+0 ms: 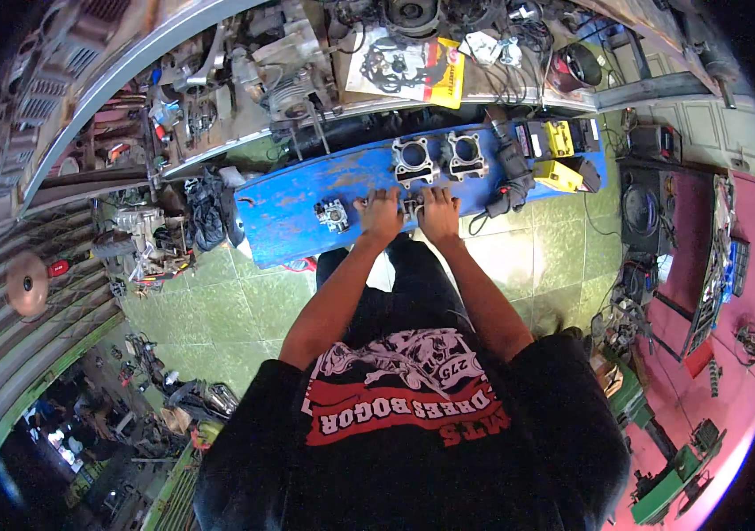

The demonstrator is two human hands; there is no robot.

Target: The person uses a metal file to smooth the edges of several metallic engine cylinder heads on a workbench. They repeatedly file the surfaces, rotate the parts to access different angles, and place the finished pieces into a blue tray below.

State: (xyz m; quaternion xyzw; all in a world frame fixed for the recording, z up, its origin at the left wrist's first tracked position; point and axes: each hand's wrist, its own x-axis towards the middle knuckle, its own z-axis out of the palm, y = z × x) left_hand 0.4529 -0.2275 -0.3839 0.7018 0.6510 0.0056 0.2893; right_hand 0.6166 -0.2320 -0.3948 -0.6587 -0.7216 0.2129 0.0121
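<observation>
Green floor tiles (218,310) are seen underfoot, with a blue surface (289,217) set low ahead and cluttered workshop shelving behind it.

Item 1: black shirt (413,442) with a red and white print, filling the lower edge; both bare forearms are extended from it toward the blue surface.

Item 2: left hand (381,215), laid at the near edge of the blue surface, palm down, fingers (375,199) spread loosely and pressed around a small metal part (411,208).

Item 3: right hand (440,212), placed just beside the left, fingers partly curled against the same small metal part. The part is lodged between the two hands, mostly hidden; whether it is gripped or merely steadied cannot be told.

Item 4: small grey carburettor-like casting (333,214), resting on the surface just left of the left hand, apart from it.

Item 5: two grey engine cylinder blocks (437,157), stood side by side just beyond the hands, bores facing up.

Item 6: black power tool with cable (510,173), lying to the right of the blocks.

Item 7: yellow boxes (559,155), grouped at the right end of the surface.

Item 8: metal workbench (324,80), farther back, loaded with engine parts, gaskets and a yellow and red packet (444,75).
</observation>
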